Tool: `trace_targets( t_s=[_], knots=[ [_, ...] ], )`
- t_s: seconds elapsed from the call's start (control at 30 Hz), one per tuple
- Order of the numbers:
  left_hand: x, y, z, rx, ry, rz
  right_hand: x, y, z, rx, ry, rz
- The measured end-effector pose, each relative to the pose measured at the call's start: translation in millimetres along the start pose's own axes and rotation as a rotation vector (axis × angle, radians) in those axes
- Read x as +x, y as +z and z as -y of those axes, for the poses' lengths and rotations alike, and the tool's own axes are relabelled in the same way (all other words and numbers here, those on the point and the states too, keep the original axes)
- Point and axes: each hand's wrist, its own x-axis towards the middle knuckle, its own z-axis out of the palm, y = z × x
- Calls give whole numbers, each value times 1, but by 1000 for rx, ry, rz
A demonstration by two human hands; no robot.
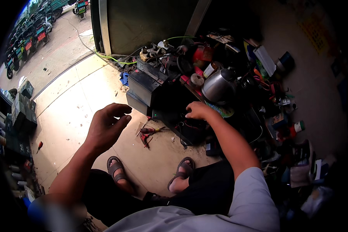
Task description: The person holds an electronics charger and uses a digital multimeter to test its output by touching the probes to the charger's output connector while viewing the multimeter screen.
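Observation:
My left hand (pixel 109 125) hangs above the tiled floor with fingers curved and thumb apart, holding nothing. Just past its fingertips stands a grey-black box (pixel 140 91) shaped like a battery. My right hand (pixel 198 111) is curled over a dark device (pixel 164 116) on which a small green light glows. Its fingers are bent together, and deep shadow hides whatever lies in them. Between my hands, on the floor, lie red-handled pliers (pixel 145 140) and a screwdriver (pixel 147 130) with a red grip.
A steel kettle (pixel 219 86) rises from a heap of tools, wires and bottles on the right. Dark batteries (pixel 23 112) are stacked at the left, with another screwdriver (pixel 40 146) near them. A green cable (pixel 108 57) crosses the doorway; parked scooters (pixel 27 44) stand outside.

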Motion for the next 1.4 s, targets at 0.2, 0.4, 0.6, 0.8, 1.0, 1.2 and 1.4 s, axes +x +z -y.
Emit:
trace_targets(
  t_s=[0.2,0.4,0.6,0.8,1.0,1.2,1.4],
  knots=[
    [1,-2,-10,29,-69,16,1,84,-65,160,105,75],
    [16,13,-5,119,-141,82,-34,258,-120,405,720,-132],
    [26,49,38,309,-146,253,-21,411,-181,908,735,-602],
    [15,95,83,420,-203,495,-9,408,-165,894,696,-574],
    [42,171,105,479,-142,729,-15,411,-159,1093,664,-695],
    [118,303,116,554,406,934,-54,378,-134,1459,513,-860],
    [169,398,127,736,797,951,-96,304,-118,1580,373,-630]
  ],
)
